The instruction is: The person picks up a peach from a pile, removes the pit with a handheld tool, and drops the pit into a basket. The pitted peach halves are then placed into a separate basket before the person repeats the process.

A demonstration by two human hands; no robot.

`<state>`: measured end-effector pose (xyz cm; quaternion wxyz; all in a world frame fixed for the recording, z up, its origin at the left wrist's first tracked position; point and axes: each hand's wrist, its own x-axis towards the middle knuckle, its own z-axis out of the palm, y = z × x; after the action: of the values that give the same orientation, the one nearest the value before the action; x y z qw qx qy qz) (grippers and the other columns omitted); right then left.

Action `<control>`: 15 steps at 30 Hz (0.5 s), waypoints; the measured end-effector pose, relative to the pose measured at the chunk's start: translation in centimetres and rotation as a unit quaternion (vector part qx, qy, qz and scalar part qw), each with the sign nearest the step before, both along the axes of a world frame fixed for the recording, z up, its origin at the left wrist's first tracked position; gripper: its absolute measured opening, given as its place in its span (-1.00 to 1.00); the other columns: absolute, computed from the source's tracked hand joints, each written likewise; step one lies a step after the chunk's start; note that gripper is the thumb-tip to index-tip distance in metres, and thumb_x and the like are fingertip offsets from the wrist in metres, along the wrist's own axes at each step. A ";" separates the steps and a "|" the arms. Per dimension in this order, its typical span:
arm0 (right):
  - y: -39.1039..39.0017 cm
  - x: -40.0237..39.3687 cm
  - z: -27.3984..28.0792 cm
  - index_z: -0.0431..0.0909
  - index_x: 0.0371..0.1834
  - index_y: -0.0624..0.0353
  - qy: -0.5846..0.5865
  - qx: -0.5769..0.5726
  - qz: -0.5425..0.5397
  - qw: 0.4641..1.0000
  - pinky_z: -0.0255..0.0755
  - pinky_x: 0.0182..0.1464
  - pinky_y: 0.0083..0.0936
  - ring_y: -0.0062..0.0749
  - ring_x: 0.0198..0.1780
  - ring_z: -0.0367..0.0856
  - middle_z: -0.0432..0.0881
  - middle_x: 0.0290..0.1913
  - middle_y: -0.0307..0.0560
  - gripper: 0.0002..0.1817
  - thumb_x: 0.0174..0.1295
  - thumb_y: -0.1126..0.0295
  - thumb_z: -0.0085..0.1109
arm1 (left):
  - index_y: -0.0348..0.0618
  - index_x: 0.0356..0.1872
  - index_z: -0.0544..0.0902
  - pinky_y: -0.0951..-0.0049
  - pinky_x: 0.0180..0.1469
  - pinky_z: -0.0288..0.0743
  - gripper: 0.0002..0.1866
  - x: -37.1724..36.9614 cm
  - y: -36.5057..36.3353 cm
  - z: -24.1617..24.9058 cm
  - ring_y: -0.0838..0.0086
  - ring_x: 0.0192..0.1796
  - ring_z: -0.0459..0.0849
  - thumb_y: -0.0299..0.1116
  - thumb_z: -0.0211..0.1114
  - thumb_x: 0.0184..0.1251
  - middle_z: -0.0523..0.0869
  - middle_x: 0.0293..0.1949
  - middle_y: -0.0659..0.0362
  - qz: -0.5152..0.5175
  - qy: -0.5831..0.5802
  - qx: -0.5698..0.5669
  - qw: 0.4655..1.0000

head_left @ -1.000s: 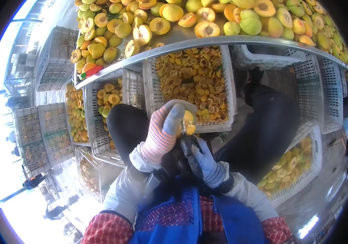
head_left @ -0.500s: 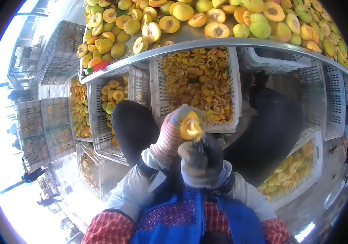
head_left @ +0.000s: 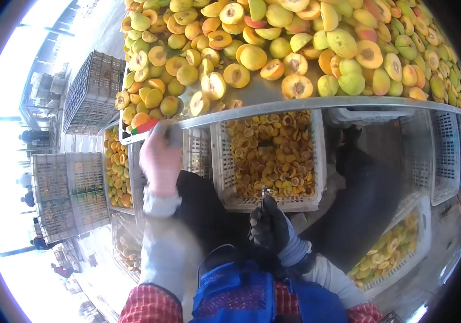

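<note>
My left hand (head_left: 162,159), in a striped glove and blurred by motion, is at the near left edge of the metal table (head_left: 273,107). Its fingers are smeared, and I cannot see anything held in them. A red and green object (head_left: 145,127) lies right beside it at the table corner. My right hand (head_left: 271,229), in a dark glove, is closed around a small hand tool with a metal tip (head_left: 264,191), pointing away from me. Below the table, between my knees, stands a white crate (head_left: 319,161) of small brownish-yellow fruit scraps (head_left: 273,156).
Halved peaches (head_left: 252,57) cover much of the table. More crates of fruit stand at left (head_left: 118,172) and lower right (head_left: 389,247). Stacked crates (head_left: 93,91) rise at far left. A white crate (head_left: 446,156) sits at right. People (head_left: 39,243) appear far left.
My left hand has moved from in front of me up and left to the table edge; the peach half is no longer visible in it. My right hand has shifted slightly, and the view has tilted upward.
</note>
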<state>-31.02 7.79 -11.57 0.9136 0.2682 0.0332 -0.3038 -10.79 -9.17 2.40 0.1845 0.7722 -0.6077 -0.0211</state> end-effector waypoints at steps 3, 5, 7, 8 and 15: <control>-0.9 -1.1 2.2 0.50 -0.34 0.08 0.200 -0.051 0.042 0.978 0.03 -0.73 -0.63 -0.62 -0.77 0.15 0.25 -0.70 -0.36 -0.43 0.37 -0.22 -0.22 | -0.08 0.03 0.59 0.23 0.06 0.46 -0.40 -2.6 -7.4 -1.3 0.12 0.04 0.61 0.18 0.21 0.15 0.63 -0.01 0.00 -0.049 -0.108 0.141 0.983; -1.3 -1.6 2.1 0.48 -0.28 0.06 0.277 -0.040 0.038 0.959 0.10 -0.71 -0.62 -0.60 -0.76 0.20 0.31 -0.68 -0.35 -0.46 0.32 -0.24 -0.13 | -0.15 0.18 0.48 0.24 0.16 0.43 -0.24 -1.8 -11.2 -3.3 0.14 0.14 0.56 0.25 0.24 0.10 0.60 0.06 -0.06 -0.019 -0.138 0.260 0.956; -1.7 -1.9 2.0 0.45 -0.26 0.05 0.324 -0.028 0.029 0.945 0.13 -0.69 -0.62 -0.59 -0.75 0.23 0.34 -0.67 -0.34 -0.47 0.30 -0.25 -0.08 | -0.21 0.18 0.47 0.28 0.13 0.45 -0.26 -0.1 -12.7 -4.6 0.16 0.09 0.60 0.16 0.29 0.10 0.62 0.02 -0.08 -0.049 -0.106 0.265 0.957; -1.9 -1.9 2.0 0.45 -0.27 0.05 0.335 -0.021 0.026 0.942 0.13 -0.69 -0.62 -0.59 -0.75 0.23 0.34 -0.67 -0.34 -0.47 0.29 -0.25 -0.06 | -0.23 0.17 0.46 0.31 0.11 0.47 -0.30 -0.1 -12.8 -4.5 0.18 0.05 0.62 0.09 0.32 0.13 0.63 0.00 -0.08 -0.061 -0.067 0.298 0.950; -3.8 -2.1 5.0 0.43 -0.36 0.03 0.368 -0.046 -0.014 0.928 0.14 -0.71 -0.62 -0.60 -0.76 0.22 0.32 -0.69 -0.34 -0.43 0.25 -0.31 -0.06 | -0.17 0.09 0.55 0.28 0.03 0.51 -0.45 -6.9 0.9 -1.1 0.20 -0.04 0.63 -0.43 0.46 -0.03 0.64 -0.09 0.03 -0.335 0.152 0.068 0.927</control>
<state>-33.11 3.96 -6.54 0.8440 0.0953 0.3495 -0.3955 -17.64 -8.23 1.32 0.2041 0.5216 -0.7929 -0.2399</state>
